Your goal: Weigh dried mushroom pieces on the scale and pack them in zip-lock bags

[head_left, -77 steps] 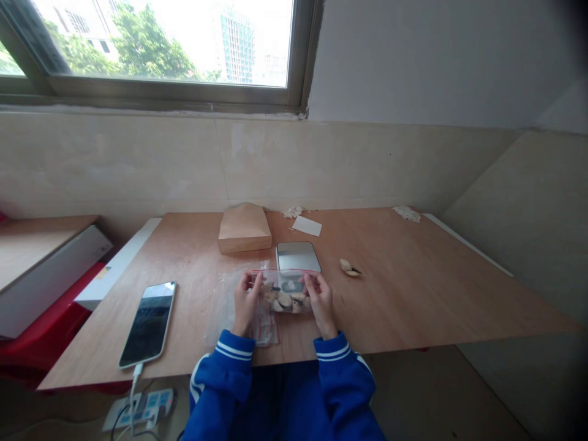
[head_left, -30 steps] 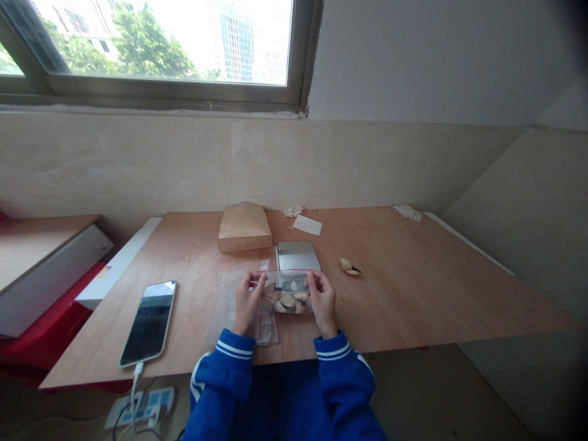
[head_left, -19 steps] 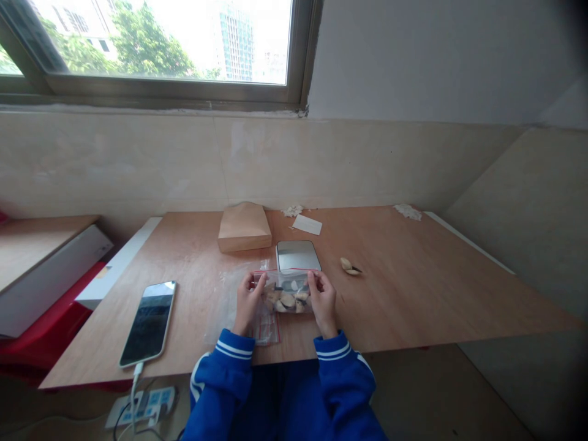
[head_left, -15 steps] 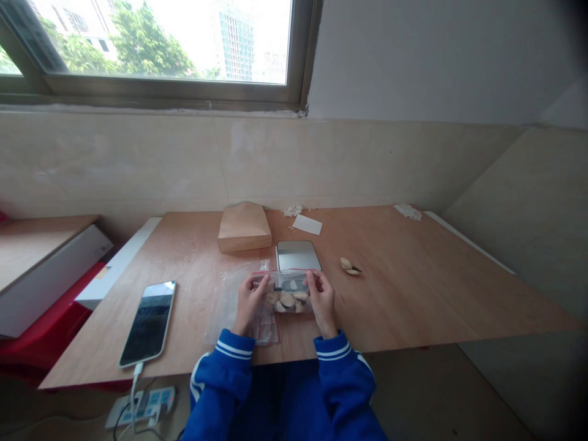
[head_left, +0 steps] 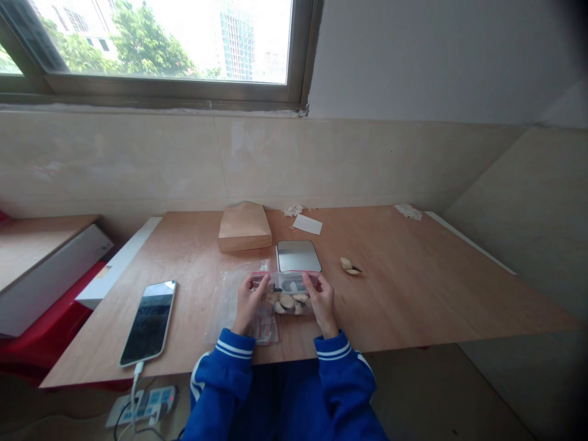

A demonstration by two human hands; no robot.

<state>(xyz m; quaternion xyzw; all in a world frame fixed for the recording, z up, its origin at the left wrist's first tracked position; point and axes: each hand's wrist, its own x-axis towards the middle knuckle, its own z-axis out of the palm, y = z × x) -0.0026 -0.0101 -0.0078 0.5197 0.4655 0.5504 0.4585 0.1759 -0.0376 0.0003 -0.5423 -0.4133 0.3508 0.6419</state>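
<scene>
We are pinching the clear zip bag (head_left: 287,285) at its top corners, left hand (head_left: 248,304) and right hand (head_left: 324,304) apart, over the wooden worktop (head_left: 390,275). Pale shells (head_left: 287,301) are bagged; one loose shell (head_left: 349,266) is lying to the right.

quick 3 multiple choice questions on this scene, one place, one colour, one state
1. Where does the phone lie relative to the left hand?
A. to its left
B. to its right
C. under it

2. What colour are the sleeves?
A. red
B. blue
C. grey

3. What does the clear plastic bag between the left hand and the right hand hold?
A. nothing
B. pale shell-like pieces
C. a phone

1. A, the phone lies well left of the hands.
2. B, both sleeves show blue with white stripes.
3. B, the pieces show through the plastic.
</scene>
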